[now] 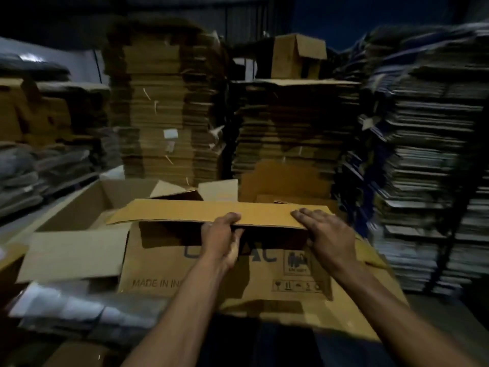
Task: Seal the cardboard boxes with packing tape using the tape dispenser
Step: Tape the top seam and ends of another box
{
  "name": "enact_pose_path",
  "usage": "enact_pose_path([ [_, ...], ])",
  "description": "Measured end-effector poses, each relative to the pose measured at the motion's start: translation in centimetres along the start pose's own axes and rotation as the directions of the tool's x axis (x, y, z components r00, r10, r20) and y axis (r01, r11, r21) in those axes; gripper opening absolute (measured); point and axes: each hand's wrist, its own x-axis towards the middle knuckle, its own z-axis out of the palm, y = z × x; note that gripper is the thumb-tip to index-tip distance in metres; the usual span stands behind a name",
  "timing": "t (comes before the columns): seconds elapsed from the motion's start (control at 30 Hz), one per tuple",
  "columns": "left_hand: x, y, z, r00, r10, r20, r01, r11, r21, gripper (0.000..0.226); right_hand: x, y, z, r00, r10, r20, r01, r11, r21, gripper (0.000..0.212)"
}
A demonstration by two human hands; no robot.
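The near edge of the long top flap (211,211) of the printed cardboard box (225,266) is pinched in the grip of the left hand (221,238), while the flap's right end is pressed by the flat, straight-fingered right hand (328,234), before stacks of flattened cartons (164,107).

Both hands, left hand (222,234) and right hand (326,234), hold a cardboard box (211,268) flap (211,211).

The left hand (223,239) hides part of the box's (185,263) blurred print.
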Motion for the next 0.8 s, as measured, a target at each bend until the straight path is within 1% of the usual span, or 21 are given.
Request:
enact_pose_path([
  [0.07, -4.5, -4.3, -0.1, 0.997, -0.009, -0.074, 0.009, 1.000, -0.002, 0.042, -5.8, 2.5, -0.3, 1.000, 0.023, -0.001, -0.023, 0.999, 0.023, 0.080],
  [0.2, -12.2, -11.6, -2.9, 0.983, -0.062, -0.171, 0.065, 0.998, 0.015, 0.048, -16.5, 5.5, 0.5, 0.996, 0.058, 0.070, -0.064, 0.994, 0.089, 0.076],
  [0.27, -15.7, -14.5, -5.3, 0.973, -0.090, -0.213, 0.088, 0.996, -0.022, 0.054, -21.2, 6.5, 1.2, 0.992, 0.019, 0.129, -0.031, 0.995, 0.091, 0.073],
  [0.3, -17.7, -15.7, -6.6, 0.969, -0.090, -0.232, 0.083, 0.996, -0.044, 0.056, -23.3, 6.8, 1.6, 0.989, -0.008, 0.150, -0.006, 0.996, 0.093, 0.067],
  [0.33, -19.7, -16.8, -7.7, 0.966, -0.085, -0.243, 0.073, 0.996, -0.061, 0.056, -25.3, 7.0, 1.7, 0.988, -0.030, 0.151, 0.015, 0.995, 0.097, 0.058],
  [0.37, -21.7, -17.8, -8.9, 0.965, -0.082, -0.250, 0.066, 0.995, -0.072, 0.055, -27.1, 7.1, 1.6, 0.988, -0.042, 0.148, 0.027, 0.994, 0.107, 0.053],
  [0.43, -25.3, -19.0, -10.8, 0.963, -0.081, -0.257, 0.061, 0.994, -0.086, 0.050, -30.5, 6.9, 1.2, 0.984, -0.091, 0.156, 0.075, 0.992, 0.106, 0.058],
  [0.5, -27.9, -19.8, -12.1, 0.959, -0.088, -0.271, 0.069, 0.994, -0.082, 0.046, -34.0, 6.7, 0.9, 0.983, -0.115, 0.146, 0.101, 0.990, 0.099, 0.058],
  [0.57, -30.1, -20.3, -13.1, 0.939, -0.125, -0.322, 0.106, 0.992, -0.076, 0.045, -36.8, 6.7, 0.2, 0.980, -0.119, 0.160, 0.098, 0.986, 0.134, 0.057],
  [0.6, -31.1, -20.6, -13.9, 0.924, -0.156, -0.350, 0.139, 0.988, -0.074, 0.045, -37.9, 6.9, -0.2, 0.973, -0.118, 0.196, 0.089, 0.984, 0.152, 0.063],
  [0.67, -33.4, -21.0, -15.9, 0.891, -0.236, -0.388, 0.241, 0.970, -0.036, 0.038, -39.6, 7.3, -1.6, 0.944, -0.130, 0.304, 0.072, 0.978, 0.196, 0.074],
  [0.7, -34.2, -20.7, -17.1, 0.882, -0.268, -0.388, 0.295, 0.955, 0.010, 0.029, -40.1, 7.4, -2.5, 0.915, -0.151, 0.373, 0.067, 0.971, 0.228, 0.075],
  [0.77, -35.6, -19.3, -18.6, 0.864, -0.297, -0.407, 0.365, 0.926, 0.098, 0.013, -40.2, 8.0, -3.8, 0.846, -0.214, 0.488, 0.051, 0.944, 0.325, 0.070],
  [0.8, -35.9, -18.2, -19.4, 0.847, -0.260, -0.464, 0.354, 0.927, 0.127, 0.009, -40.0, 8.5, -4.2, 0.806, -0.241, 0.541, 0.021, 0.924, 0.381, 0.066],
])
